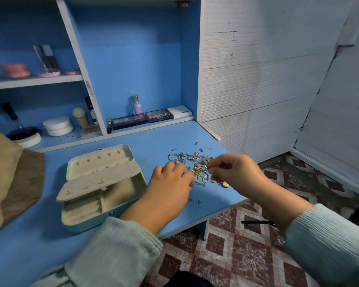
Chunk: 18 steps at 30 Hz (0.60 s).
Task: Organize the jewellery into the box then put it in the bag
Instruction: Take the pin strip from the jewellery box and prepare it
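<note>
On the blue surface [116, 241], both hands pinch gold pieces in the jewellery pile [195, 162]; left hand [170, 183], right hand [234, 172] should tease one free gently before the open box [100, 187].

I saw both hands bare, left hand [170, 183] and right hand [238, 172], no rings visible. Each forearm wore a pale mint-green crinkled sleeve [120, 251], loosely gathered at the cuff.

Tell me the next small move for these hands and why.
Probably lift the gold piece pinched by the right hand free of the jewellery pile, the left hand steadying the tangle, then carry it left to the open jewellery box, whose compartments look empty.
</note>
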Each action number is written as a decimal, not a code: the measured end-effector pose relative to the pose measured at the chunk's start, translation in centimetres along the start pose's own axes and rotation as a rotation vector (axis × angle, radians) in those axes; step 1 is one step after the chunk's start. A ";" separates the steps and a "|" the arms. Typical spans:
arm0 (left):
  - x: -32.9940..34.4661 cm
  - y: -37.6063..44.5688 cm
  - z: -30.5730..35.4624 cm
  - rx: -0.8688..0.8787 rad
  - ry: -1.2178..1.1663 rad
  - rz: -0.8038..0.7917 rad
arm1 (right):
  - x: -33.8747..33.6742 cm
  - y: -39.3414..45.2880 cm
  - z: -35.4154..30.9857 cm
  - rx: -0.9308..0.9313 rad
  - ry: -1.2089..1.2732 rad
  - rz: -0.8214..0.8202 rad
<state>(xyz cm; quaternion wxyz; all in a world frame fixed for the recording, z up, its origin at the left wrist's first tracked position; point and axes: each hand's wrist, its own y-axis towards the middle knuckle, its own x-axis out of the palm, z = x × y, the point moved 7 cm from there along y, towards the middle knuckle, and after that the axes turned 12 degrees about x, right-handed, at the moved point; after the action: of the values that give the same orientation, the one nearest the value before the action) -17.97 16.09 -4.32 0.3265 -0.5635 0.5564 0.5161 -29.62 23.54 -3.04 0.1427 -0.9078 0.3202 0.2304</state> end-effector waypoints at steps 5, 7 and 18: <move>-2.0 -2.5 -1.7 -0.075 0.050 0.237 | 2.1 -0.2 -1.6 0.026 0.180 -0.060; -3.1 -4.1 -2.7 -0.121 0.087 0.288 | 3.6 -0.3 -2.4 0.027 0.238 -0.097; -4.2 -12.1 -7.6 -0.291 0.181 0.303 | 11.8 -1.8 -6.4 -0.028 0.074 -0.242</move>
<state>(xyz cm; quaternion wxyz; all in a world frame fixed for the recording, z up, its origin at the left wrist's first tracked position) -4.05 12.19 -0.89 0.1092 -0.5588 0.5814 0.5812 -18.23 16.25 -3.41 0.1448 -0.9496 0.2100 0.1821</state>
